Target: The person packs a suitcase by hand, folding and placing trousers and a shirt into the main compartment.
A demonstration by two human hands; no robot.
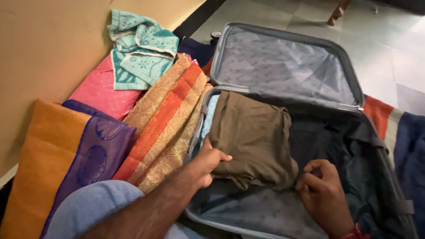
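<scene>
An open grey suitcase (283,40) lies on the floor with its lid leaning back. Inside on the left rests a folded olive-brown garment (252,132), with dark clothing (327,137) to its right. My left hand (207,163) presses on the near left corner of the olive-brown garment, thumb stretched over it. My right hand (323,194) pinches the garment's near right corner between its fingers. A red band shows at my right wrist.
Folded fabrics lie left of the suitcase along a yellow wall: an orange and purple cloth (66,150), a gold and orange patterned cloth (166,119), a pink cloth (99,90) and a teal towel (139,48). A blue and orange cloth (398,128) lies at right. Tiled floor beyond.
</scene>
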